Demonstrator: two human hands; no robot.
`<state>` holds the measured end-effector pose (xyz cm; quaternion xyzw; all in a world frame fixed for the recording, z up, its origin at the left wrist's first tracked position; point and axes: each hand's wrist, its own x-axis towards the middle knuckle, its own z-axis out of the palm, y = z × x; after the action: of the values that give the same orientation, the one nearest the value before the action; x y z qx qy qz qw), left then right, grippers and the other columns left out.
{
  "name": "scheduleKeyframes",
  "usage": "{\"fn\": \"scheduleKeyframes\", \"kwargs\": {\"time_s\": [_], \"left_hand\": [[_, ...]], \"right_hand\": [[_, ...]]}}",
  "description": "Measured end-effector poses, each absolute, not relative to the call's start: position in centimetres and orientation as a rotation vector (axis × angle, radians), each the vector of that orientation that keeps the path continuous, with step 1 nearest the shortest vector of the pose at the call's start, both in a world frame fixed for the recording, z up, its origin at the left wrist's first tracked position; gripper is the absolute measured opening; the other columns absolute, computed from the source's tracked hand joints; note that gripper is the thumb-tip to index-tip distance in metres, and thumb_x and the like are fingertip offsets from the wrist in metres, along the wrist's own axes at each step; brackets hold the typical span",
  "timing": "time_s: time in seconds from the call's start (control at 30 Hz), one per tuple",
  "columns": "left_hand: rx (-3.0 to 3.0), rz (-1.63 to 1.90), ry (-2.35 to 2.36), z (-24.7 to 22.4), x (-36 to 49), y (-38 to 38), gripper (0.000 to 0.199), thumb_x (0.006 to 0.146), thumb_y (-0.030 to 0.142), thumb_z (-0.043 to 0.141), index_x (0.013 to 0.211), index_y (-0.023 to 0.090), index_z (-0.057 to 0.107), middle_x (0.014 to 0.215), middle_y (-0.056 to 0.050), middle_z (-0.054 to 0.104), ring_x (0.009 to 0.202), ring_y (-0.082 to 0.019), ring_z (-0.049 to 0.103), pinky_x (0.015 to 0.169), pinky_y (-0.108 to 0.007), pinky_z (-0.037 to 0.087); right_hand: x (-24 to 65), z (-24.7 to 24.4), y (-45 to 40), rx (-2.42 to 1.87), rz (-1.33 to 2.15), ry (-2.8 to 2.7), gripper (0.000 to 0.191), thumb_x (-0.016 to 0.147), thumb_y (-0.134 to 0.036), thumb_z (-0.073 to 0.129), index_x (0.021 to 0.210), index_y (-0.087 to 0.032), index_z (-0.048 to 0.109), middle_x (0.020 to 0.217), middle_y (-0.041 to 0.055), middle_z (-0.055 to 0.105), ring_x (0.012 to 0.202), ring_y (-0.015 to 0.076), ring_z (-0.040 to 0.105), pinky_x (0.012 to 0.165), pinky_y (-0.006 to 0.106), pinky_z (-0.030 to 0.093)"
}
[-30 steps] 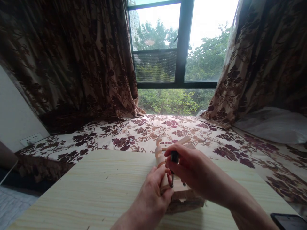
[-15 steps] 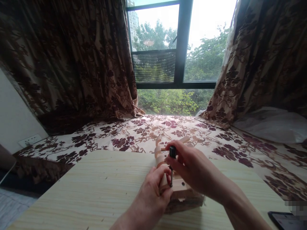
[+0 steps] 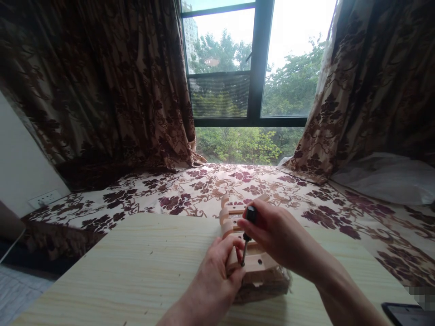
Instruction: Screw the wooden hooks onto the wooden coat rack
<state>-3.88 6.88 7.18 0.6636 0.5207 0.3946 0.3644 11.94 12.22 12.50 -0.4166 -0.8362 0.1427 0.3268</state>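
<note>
A light wooden piece (image 3: 254, 262) with curved slats and dark holes rests on a brown, ragged-edged block (image 3: 261, 290). My left hand (image 3: 217, 267) is closed on the near left side of the wooden piece, thumb and fingers around its edge. Between the thumb and fingers of my right hand (image 3: 268, 224) is the black handle of a screwdriver (image 3: 250, 215). The screwdriver leans a little, its metal shaft running down to a spot by my left fingertips. What lies under its tip is too small to make out.
Beneath the block is a pale wooden board (image 3: 136, 267). A dark-edged phone-like device (image 3: 404, 314) lies at the lower right. Behind the board spreads a floral cloth (image 3: 204, 185), below a window flanked by curtains (image 3: 146, 90).
The top of the screwdriver has tilted to the right, and my right hand has shifted slightly right with it. My left hand has stayed on the wooden piece.
</note>
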Motion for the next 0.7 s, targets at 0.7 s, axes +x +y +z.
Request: {"fn": "scheduleKeyframes", "kwargs": {"time_s": [0.7], "left_hand": [[1.767,0.967,1.336,7.0,-3.9,6.9,0.02,0.076,0.017,0.05,0.094,0.024,0.052,0.092,-0.001,0.052,0.096,-0.02,0.049,0.09,-0.036,0.039]], "right_hand": [[12.5,13.8,11.0,-0.87,0.561,-2.314,0.007,0.085,-0.022,0.055,0.079,-0.024,0.058,0.066,-0.0068,0.06,0.056,0.0082,0.049,0.052,0.02,0.035]]}}
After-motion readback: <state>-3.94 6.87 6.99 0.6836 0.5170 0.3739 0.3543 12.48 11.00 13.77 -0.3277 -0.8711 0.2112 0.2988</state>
